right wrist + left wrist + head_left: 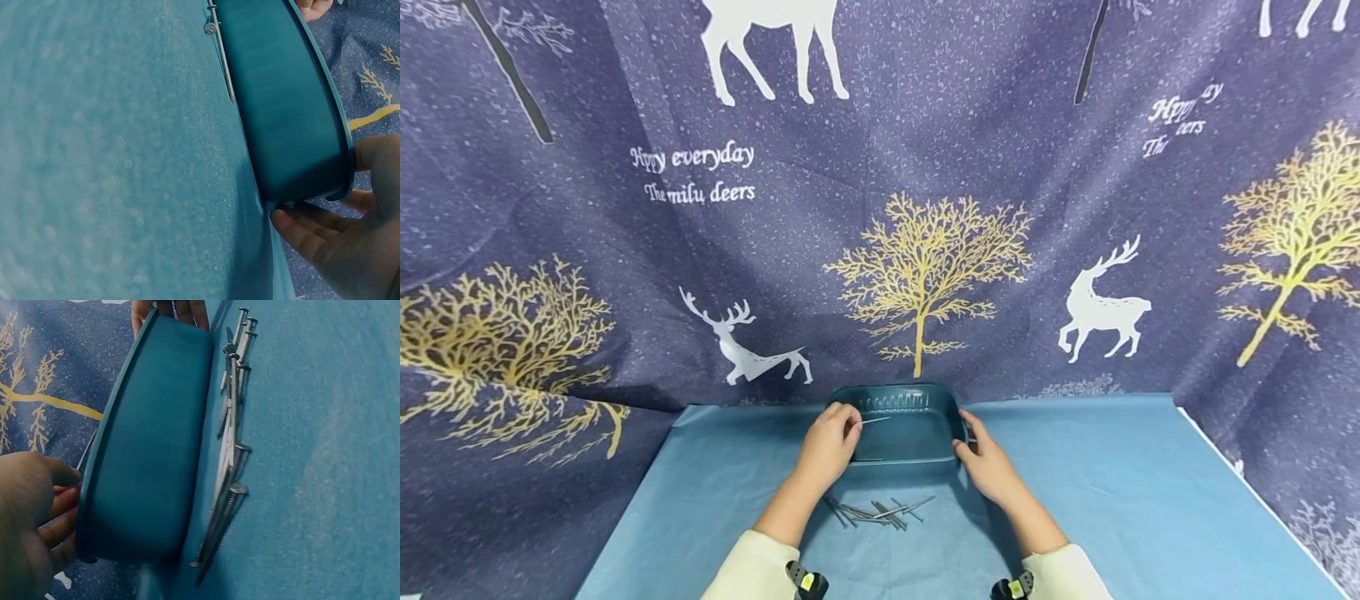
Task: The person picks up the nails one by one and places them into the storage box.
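A dark teal rectangular dish (898, 471) with a raised rim stands near the back of the table. At its left end my left hand (829, 440) pinches a thin metal nail (877, 419), which points right above the dish's inside. My right hand (988, 468) grips the dish's right end, thumb at the rim and fingers lower on the outside, as the right wrist view shows. Another thin dark nail (869, 459) seems to lie inside along the near wall. Several long steel nails (232, 425) lie in a loose pile on the cloth in front of the dish.
A light blue cloth (1097, 483) covers the table. Directly behind the dish hangs a dark blue curtain (985, 150) with printed white deer and yellow trees. The nail pile sits between the two forearms, close to the dish's front wall.
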Demonstrator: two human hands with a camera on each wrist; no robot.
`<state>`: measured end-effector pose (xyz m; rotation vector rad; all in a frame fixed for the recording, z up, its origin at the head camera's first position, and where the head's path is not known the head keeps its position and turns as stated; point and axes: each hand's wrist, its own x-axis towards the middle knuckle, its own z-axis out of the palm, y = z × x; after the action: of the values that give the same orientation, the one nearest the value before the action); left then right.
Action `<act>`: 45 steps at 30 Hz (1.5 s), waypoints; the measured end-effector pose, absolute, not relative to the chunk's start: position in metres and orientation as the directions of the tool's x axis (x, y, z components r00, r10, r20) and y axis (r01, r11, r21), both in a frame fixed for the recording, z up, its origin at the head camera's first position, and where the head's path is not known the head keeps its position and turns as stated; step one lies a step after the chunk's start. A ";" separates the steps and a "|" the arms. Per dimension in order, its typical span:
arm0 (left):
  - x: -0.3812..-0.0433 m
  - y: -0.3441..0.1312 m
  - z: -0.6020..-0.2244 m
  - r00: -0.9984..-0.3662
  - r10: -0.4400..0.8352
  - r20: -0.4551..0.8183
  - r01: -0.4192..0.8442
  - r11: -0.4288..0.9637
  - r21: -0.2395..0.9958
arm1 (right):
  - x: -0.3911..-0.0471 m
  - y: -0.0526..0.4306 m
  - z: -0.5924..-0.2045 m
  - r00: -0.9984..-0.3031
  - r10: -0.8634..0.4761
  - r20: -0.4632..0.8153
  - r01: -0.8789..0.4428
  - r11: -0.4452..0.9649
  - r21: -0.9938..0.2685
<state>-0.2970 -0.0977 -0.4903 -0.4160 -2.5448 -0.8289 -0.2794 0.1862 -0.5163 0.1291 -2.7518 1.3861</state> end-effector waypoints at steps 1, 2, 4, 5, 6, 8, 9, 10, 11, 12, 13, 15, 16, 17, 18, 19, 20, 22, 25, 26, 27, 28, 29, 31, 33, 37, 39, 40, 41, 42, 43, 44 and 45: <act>-0.297 -0.098 -0.490 -0.872 0.139 0.470 0.391 0.776 0.496 | -0.280 0.186 -0.516 -0.995 -0.049 0.089 -0.101 0.593 -0.799; -0.297 -0.098 -0.490 -0.880 0.130 0.456 0.377 0.775 0.507 | -0.280 0.186 -0.517 -0.995 -0.050 0.090 -0.103 0.593 -0.799; -0.297 -0.098 -0.490 -0.894 0.117 0.432 0.355 0.772 0.527 | -0.280 0.186 -0.517 -0.995 -0.050 0.091 -0.103 0.590 -0.801; -0.297 -0.098 -0.490 -0.900 0.113 0.421 0.346 0.772 0.533 | -0.280 0.186 -0.517 -0.995 -0.050 0.090 -0.102 0.589 -0.802; -0.296 -0.098 -0.490 -0.904 0.113 0.413 0.341 0.774 0.534 | -0.281 0.186 -0.518 -0.995 -0.050 0.091 -0.103 0.586 -0.803; -0.295 -0.099 -0.490 -0.905 0.112 0.409 0.341 0.768 0.543 | -0.281 0.187 -0.518 -0.994 -0.052 0.095 -0.107 0.584 -0.805; -0.295 -0.099 -0.490 -0.907 0.112 0.407 0.339 0.767 0.545 | -0.281 0.187 -0.518 -0.994 -0.052 0.094 -0.107 0.581 -0.807; -0.294 -0.100 -0.490 -0.907 0.111 0.407 0.339 0.765 0.548 | -0.281 0.187 -0.518 -0.994 -0.053 0.094 -0.107 0.581 -0.807; -0.293 -0.101 -0.490 -0.907 0.111 0.406 0.339 0.766 0.547 | -0.281 0.187 -0.518 -0.994 -0.054 0.095 -0.108 0.582 -0.806; -0.293 -0.101 -0.489 -0.907 0.111 0.407 0.340 0.765 0.548 | -0.281 0.187 -0.518 -0.994 -0.056 0.097 -0.111 0.583 -0.804; -0.292 -0.102 -0.489 -0.908 0.110 0.403 0.336 0.765 0.549 | -0.281 0.187 -0.518 -0.994 -0.056 0.097 -0.111 0.586 -0.802; -0.291 -0.103 -0.489 -0.910 0.112 0.399 0.333 0.771 0.544 | -0.281 0.186 -0.517 -0.994 -0.055 0.093 -0.108 0.588 -0.801; -0.290 -0.103 -0.489 -0.911 0.113 0.397 0.332 0.771 0.543 | -0.281 0.186 -0.517 -0.994 -0.054 0.093 -0.107 0.590 -0.800; -0.290 -0.104 -0.489 -0.913 0.113 0.392 0.329 0.772 0.543 | -0.281 0.186 -0.517 -0.994 -0.055 0.092 -0.107 0.590 -0.800; -0.289 -0.104 -0.489 -0.914 0.113 0.389 0.327 0.772 0.544 | -0.280 0.186 -0.516 -0.994 -0.058 0.092 -0.108 0.592 -0.799; -0.288 -0.105 -0.488 -0.914 0.113 0.389 0.327 0.772 0.545 | -0.280 0.186 -0.516 -0.994 -0.057 0.090 -0.107 0.591 -0.800; -0.287 -0.106 -0.488 -0.914 0.113 0.388 0.328 0.770 0.548 | -0.280 0.185 -0.515 -0.994 -0.058 0.089 -0.106 0.590 -0.800; -0.285 -0.107 -0.488 -0.913 0.114 0.391 0.331 0.766 0.551 | -0.280 0.185 -0.514 -0.995 -0.058 0.085 -0.103 0.592 -0.800; -0.282 -0.109 -0.487 -0.911 0.117 0.396 0.338 0.762 0.553 | -0.280 0.185 -0.514 -0.995 -0.056 0.079 -0.097 0.592 -0.800; -0.280 -0.109 -0.487 -0.912 0.119 0.394 0.339 0.760 0.555 | -0.280 0.185 -0.514 -0.995 -0.054 0.079 -0.096 0.593 -0.799; -0.279 -0.110 -0.488 -0.912 0.121 0.393 0.340 0.758 0.556 | -0.280 0.185 -0.514 -0.996 -0.052 0.079 -0.094 0.594 -0.799; -0.277 -0.110 -0.488 -0.912 0.122 0.391 0.341 0.756 0.559 | -0.280 0.185 -0.515 -0.996 -0.052 0.079 -0.094 0.595 -0.798; -0.276 -0.110 -0.489 -0.912 0.124 0.390 0.343 0.753 0.561 | -0.280 0.185 -0.515 -0.995 -0.052 0.081 -0.095 0.596 -0.797; -0.272 -0.111 -0.490 -0.911 0.128 0.391 0.347 0.752 0.561 | -0.280 0.185 -0.515 -0.995 -0.051 0.081 -0.096 0.597 -0.797; -0.268 -0.111 -0.491 -0.906 0.134 0.401 0.357 0.750 0.557 | -0.280 0.185 -0.515 -0.995 -0.052 0.082 -0.097 0.599 -0.795; -0.259 -0.112 -0.490 -0.900 0.140 0.412 0.368 0.751 0.548 | -0.280 0.185 -0.516 -0.995 -0.057 0.078 -0.097 0.598 -0.795; -0.254 -0.112 -0.488 -0.897 0.144 0.419 0.376 0.747 0.549 | -0.280 0.185 -0.516 -0.995 -0.059 0.077 -0.097 0.595 -0.798; -0.252 -0.112 -0.487 -0.895 0.146 0.421 0.379 0.747 0.547 | -0.280 0.185 -0.516 -0.995 -0.059 0.077 -0.097 0.593 -0.800; -0.250 -0.113 -0.487 -0.896 0.149 0.419 0.380 0.746 0.546 | -0.280 0.185 -0.515 -0.995 -0.059 0.075 -0.095 0.590 -0.802; -0.248 -0.113 -0.487 -0.895 0.153 0.419 0.383 0.745 0.546 | -0.280 0.186 -0.515 -0.995 -0.060 0.075 -0.095 0.588 -0.803; -0.246 -0.112 -0.486 -0.893 0.159 0.422 0.389 0.746 0.541 | -0.280 0.186 -0.516 -0.995 -0.061 0.073 -0.095 0.587 -0.804; -0.245 -0.112 -0.486 -0.893 0.163 0.419 0.390 0.744 0.543 | -0.279 0.186 -0.516 -0.996 -0.060 0.070 -0.092 0.585 -0.805; -0.244 -0.113 -0.487 -0.894 0.166 0.415 0.390 0.743 0.544 | -0.279 0.186 -0.516 -0.996 -0.061 0.070 -0.092 0.585 -0.806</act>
<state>-0.2435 -0.1126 -0.4867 -0.4299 -2.6029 -0.9215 -0.2794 0.1863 -0.5158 0.1337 -2.7653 1.4092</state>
